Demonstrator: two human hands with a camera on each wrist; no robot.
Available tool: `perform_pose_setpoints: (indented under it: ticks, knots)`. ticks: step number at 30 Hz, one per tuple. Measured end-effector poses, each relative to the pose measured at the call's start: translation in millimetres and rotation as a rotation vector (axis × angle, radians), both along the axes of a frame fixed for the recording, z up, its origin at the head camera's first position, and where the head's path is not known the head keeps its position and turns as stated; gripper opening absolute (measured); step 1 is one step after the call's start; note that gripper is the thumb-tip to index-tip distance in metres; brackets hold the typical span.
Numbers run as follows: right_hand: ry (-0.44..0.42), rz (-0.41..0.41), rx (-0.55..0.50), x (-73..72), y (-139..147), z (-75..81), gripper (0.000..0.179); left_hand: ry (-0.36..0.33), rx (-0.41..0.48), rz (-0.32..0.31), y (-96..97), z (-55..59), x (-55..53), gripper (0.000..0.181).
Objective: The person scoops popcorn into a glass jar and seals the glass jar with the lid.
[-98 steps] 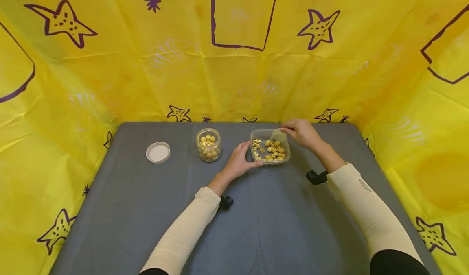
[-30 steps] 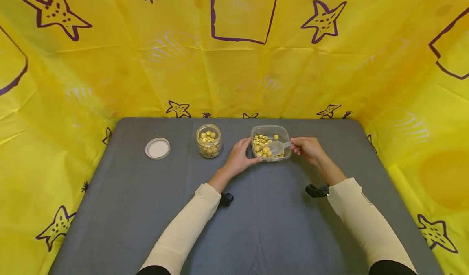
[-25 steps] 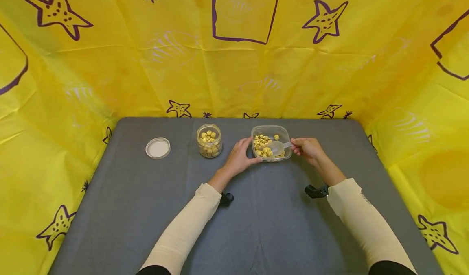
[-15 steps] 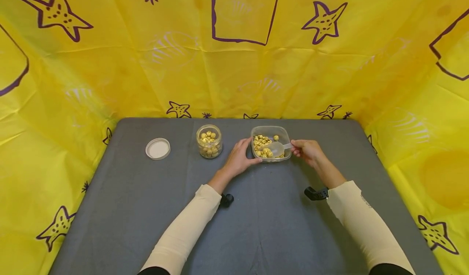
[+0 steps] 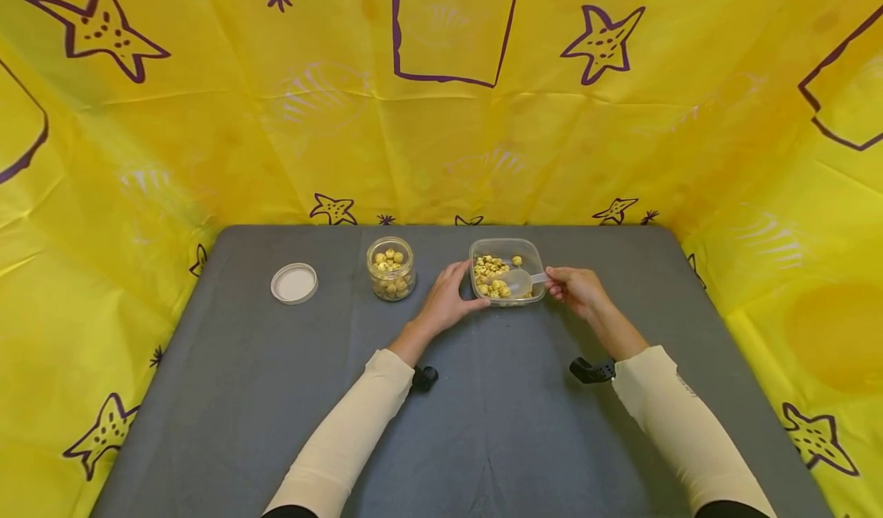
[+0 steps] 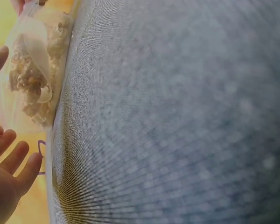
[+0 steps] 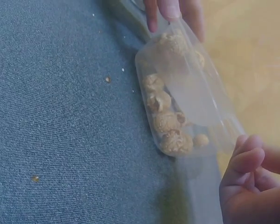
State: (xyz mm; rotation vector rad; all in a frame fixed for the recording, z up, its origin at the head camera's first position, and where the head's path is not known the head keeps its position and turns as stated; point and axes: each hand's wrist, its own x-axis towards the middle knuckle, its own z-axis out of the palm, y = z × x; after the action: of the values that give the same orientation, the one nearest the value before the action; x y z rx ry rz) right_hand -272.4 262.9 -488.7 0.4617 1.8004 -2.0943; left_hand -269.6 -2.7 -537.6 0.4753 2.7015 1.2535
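Note:
A clear plastic container (image 5: 530, 254) (image 6: 4, 105) (image 7: 147, 58) of pale puffed snack pieces (image 5: 488, 264) (image 7: 167, 122) sits at the far middle of the grey table (image 5: 483, 426). My left hand (image 5: 451, 297) (image 6: 7, 175) grips its left side, thumb at the near corner, with my fingers (image 7: 170, 8) at the far end. My right hand (image 5: 574, 286) (image 7: 252, 184) pinches the handle of a clear plastic scoop (image 5: 517, 280) (image 6: 36, 49) (image 7: 196, 95), whose bowl lies in the container among the pieces.
A glass jar (image 5: 391, 269) part-filled with the same snack stands left of the container. Its white lid (image 5: 294, 283) lies flat further left. A few crumbs (image 7: 35, 178) dot the cloth. Yellow star-printed sheeting (image 5: 441, 119) walls in the table on three sides.
Since 3.3 s ago my right hand came from the container's far rim to its right side, scoop bowl now down in the pieces. Over the last second, almost nothing moved.

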Motion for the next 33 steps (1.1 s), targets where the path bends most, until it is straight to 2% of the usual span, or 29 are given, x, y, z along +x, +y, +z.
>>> perform_pose_setpoints:
  ticks: [15,20,24,33]
  knots:
    - [-0.096,-0.060,-0.060,7.1,-2.1,5.3,0.032,0.010,-0.001,-0.001,-0.8,-1.2,-0.7,0.090]
    - [-0.042,-0.064,-0.041,13.6,-6.2,4.9,0.034,0.016,0.002,-0.002,-1.1,-1.3,-1.3,0.090]
    - [0.002,-0.074,-0.068,17.0,-9.7,5.4,0.035,0.020,-0.002,0.001,-1.2,-1.2,-1.5,0.090]
    - [-0.097,-0.154,-0.166,22.8,-11.0,8.4,0.033,0.007,-0.005,-0.004,-0.9,1.2,-0.2,0.089]
